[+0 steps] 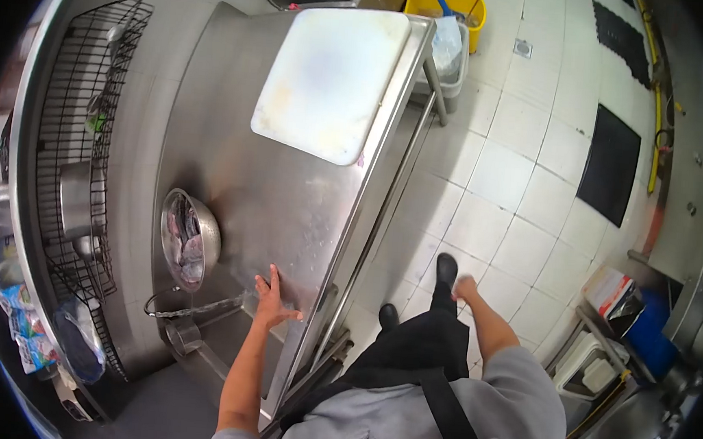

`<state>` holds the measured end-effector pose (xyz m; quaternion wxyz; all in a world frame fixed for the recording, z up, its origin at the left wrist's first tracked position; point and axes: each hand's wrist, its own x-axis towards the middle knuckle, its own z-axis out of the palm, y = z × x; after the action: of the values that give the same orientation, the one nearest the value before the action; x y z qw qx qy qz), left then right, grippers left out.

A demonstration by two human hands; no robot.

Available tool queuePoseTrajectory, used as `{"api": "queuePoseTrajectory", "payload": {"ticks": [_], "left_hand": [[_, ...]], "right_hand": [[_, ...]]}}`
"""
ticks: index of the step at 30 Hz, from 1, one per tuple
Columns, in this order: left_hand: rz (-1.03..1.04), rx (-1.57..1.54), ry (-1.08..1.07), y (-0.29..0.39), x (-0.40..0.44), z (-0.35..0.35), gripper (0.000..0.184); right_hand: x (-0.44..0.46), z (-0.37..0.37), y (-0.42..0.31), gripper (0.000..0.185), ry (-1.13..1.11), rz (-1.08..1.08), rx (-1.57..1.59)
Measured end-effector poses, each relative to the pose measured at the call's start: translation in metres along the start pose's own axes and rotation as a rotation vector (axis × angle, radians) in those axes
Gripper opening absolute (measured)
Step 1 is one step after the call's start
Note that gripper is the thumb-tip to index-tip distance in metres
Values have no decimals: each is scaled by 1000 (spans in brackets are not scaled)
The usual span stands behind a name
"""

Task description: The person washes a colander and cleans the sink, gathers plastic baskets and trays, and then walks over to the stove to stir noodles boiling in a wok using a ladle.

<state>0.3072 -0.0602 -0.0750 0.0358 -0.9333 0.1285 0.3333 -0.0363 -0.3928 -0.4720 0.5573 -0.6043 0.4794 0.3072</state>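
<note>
My left hand (272,302) is spread, fingers apart, at the steel worktop (279,206) beside the sink (233,334). Nothing is in it; whether it rests on the steel or hovers just above, I cannot tell. To its left, a metal bowl (213,238) leans at the back of the worktop, holding dark, silvery pieces that look like fish or meat. A metal faucet (154,305) reaches over the sink. My right hand (465,289) hangs over the floor at my other side, fingers curled in, with no object visible in it.
A white cutting board (332,84) lies at the worktop's far end. Beyond stand a yellow bucket (473,26) and a grey bin (452,84). A black wire rack (75,143) lines the left wall. Dark mats (610,164) lie on the tiled floor (497,177).
</note>
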Motion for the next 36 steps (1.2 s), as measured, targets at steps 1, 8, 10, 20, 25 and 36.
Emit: {"api": "queuePoseTrajectory", "payload": {"ticks": [1, 8, 10, 20, 25, 36], "left_hand": [[14, 3, 15, -3, 1, 2, 160], [44, -29, 74, -17, 4, 14, 161], [56, -53, 115, -31, 9, 24, 159], [-12, -1130, 622, -123, 35, 22, 30], [-190, -2289, 854, -274, 31, -17, 22], [95, -2559, 866, -446, -34, -53, 12]], "right_hand": [[20, -6, 81, 17, 4, -152, -384], [-130, -126, 133, 19, 256, 255, 220], [-140, -133, 107, 16, 272, 207, 335], [-124, -79, -94, 26, -95, -255, 188], [-186, -50, -202, 34, -203, -472, -181], [-397, 208, -366, 38, -568, -669, -450]]}}
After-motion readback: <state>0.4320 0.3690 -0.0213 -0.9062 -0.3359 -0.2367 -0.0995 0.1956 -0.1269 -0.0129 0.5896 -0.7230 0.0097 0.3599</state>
